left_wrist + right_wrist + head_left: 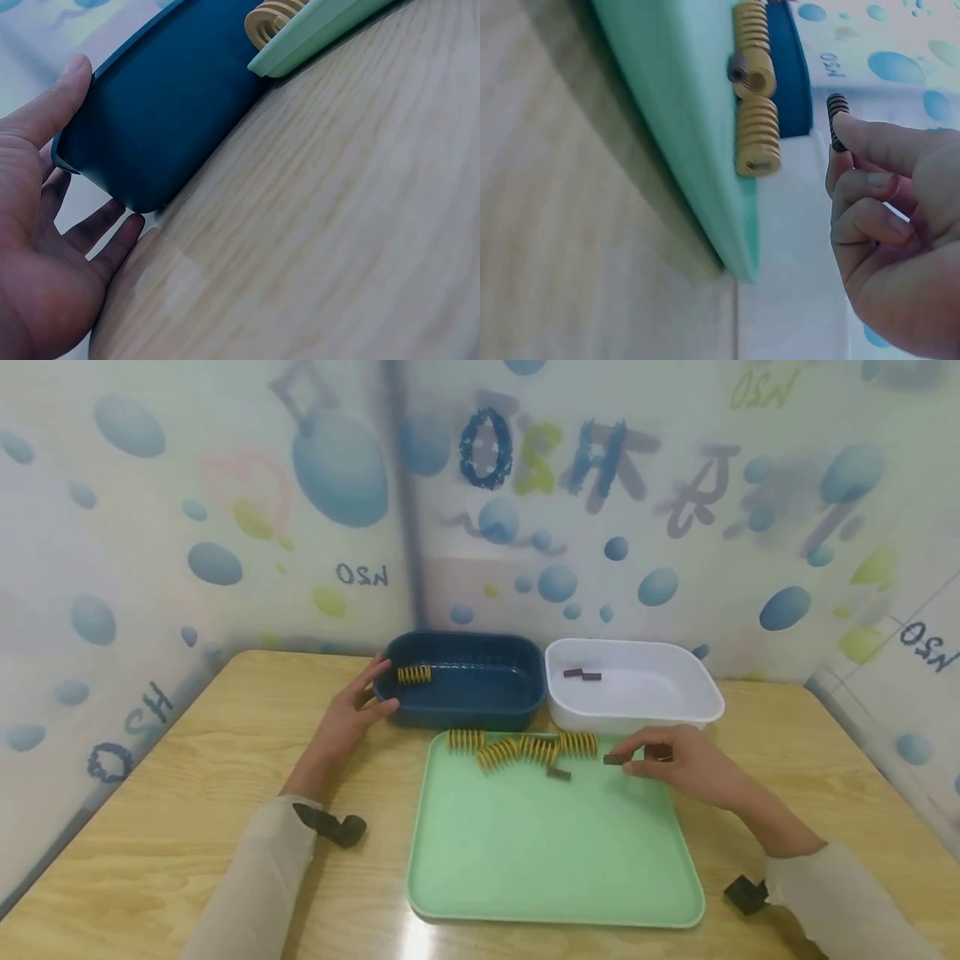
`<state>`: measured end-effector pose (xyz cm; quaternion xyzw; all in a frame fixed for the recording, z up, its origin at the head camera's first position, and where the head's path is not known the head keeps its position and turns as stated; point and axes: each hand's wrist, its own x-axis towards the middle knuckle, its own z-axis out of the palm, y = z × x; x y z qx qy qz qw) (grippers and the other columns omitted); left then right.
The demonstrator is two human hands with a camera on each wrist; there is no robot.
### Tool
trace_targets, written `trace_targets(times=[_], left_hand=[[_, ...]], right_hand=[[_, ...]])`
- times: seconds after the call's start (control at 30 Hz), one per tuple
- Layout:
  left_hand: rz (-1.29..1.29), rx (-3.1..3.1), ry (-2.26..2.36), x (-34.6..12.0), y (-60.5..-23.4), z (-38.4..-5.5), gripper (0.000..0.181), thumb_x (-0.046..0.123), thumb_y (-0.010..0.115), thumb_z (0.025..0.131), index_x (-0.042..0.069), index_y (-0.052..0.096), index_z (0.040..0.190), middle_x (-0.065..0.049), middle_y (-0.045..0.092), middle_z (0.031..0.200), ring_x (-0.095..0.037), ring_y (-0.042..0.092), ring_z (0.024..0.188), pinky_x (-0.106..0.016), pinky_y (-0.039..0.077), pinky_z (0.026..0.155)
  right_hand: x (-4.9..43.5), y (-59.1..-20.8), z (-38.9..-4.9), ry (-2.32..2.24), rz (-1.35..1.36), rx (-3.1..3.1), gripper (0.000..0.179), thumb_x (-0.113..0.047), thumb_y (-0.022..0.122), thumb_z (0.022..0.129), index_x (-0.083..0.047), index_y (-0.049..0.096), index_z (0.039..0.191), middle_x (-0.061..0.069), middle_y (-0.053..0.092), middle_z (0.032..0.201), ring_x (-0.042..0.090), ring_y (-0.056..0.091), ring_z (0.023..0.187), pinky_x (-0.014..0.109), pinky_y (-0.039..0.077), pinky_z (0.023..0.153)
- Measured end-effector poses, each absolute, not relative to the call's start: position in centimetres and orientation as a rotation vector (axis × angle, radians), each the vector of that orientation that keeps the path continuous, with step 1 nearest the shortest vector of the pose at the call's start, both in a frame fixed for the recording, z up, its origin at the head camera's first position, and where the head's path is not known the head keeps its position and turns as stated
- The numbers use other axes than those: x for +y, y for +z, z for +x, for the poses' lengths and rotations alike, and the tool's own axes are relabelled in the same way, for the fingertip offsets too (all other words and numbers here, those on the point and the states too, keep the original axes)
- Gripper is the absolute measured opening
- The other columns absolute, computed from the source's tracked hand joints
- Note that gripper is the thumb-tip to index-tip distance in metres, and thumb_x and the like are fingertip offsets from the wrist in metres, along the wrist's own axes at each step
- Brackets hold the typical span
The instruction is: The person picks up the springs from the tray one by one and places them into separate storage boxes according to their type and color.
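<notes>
My right hand [686,764] pinches a small dark spring [838,120] between thumb and fingertips, just above the back right of the green tray [555,852]. Another small dark spring [558,773] lies on that tray, near several larger yellow springs [498,754] along its back edge. At the left end of the dark blue bin [465,714], my left hand [52,247] rests with fingers spread and fairly straight against it. One yellow spring [415,676] is inside this bin. Two small dark springs [592,677] lie in the white bin [637,724].
Both bins stand side by side behind the tray on a wooden table [150,827]. A patterned wall [480,602] rises close behind them. Dark wrist-worn devices [330,825] show at both sleeves.
</notes>
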<state>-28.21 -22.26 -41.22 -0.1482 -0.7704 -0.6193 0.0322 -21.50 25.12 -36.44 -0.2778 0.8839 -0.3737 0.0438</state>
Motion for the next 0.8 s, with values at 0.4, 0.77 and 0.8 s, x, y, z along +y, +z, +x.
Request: trace_targets(times=[0.4,0.77,0.8], left_hand=[[-0.461,-2.369,-1.892,-22.2,-41.2,-28.1,0.063,0.012,0.065,0.092,0.009,0.035,0.148,0.007,0.017,0.158,-0.041,0.031,0.134,-0.051,0.026,0.108],[-0.468,-2.376,-1.894,-22.1,-41.1,-27.8,0.062,0.013,0.063,0.093,0.009,0.035,0.148,0.007,0.017,0.158,-0.041,0.028,0.135,-0.051,0.026,0.108],[-0.467,-2.374,-1.899,-22.0,-40.9,-27.7,0.062,0.012,0.064,0.093,0.008,0.035,0.148,0.006,0.017,0.158,-0.042,0.028,0.135,-0.052,0.026,0.108]], right_hand=[[26.8,-34.6,-23.7,-1.258,-0.677,2.772,0.018,-0.019,0.071,0.088,-0.014,0.073,0.104,0.003,0.069,0.099,0.025,0.06,0.074,0.023,0.049,0.062],[28.2,-34.0,-26.6,-1.139,-0.549,2.841,0.024,-0.028,0.067,0.091,-0.016,0.072,0.111,0.001,0.066,0.116,0.02,0.057,0.106,0.017,0.047,0.079],[28.2,-33.9,-26.9,-1.141,-0.549,2.83,0.024,-0.029,0.067,0.091,-0.016,0.072,0.111,0.001,0.066,0.116,0.021,0.057,0.108,0.018,0.047,0.08]])
